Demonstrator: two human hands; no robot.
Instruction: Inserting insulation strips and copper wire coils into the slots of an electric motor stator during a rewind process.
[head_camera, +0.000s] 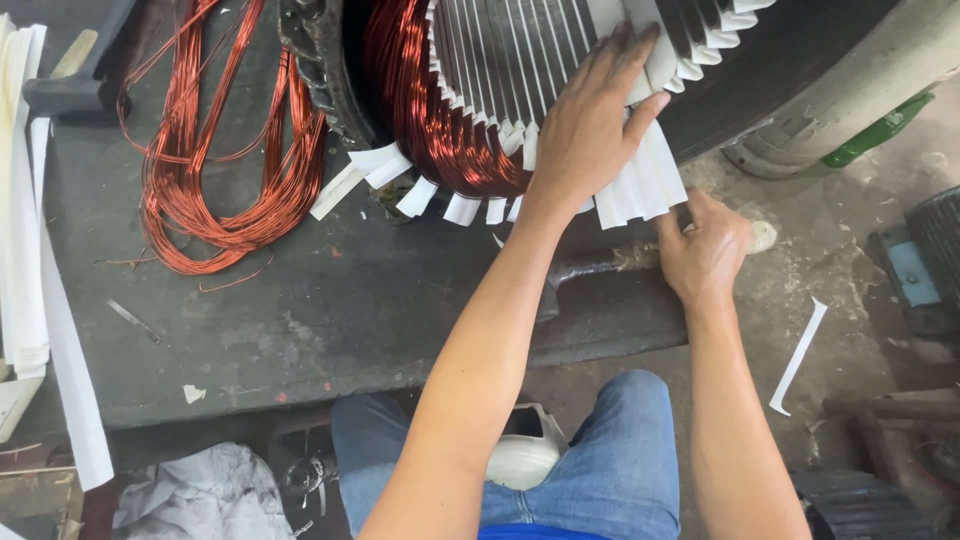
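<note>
I see the stator (600, 60) on the bench (330, 310) partly wound, copper in the left slots, white slot paper (640, 185) under my flat, spread left hand (590, 130), right hand (705, 250) gripping a hammer (590, 268), loose coil (220, 170) unfitted.

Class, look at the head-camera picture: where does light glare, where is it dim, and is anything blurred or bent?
Head view: soft daylight; sheen on the copper windings and wire coil; dim under the bench; left hand and right hand sharp; edges slightly bowed.
</note>
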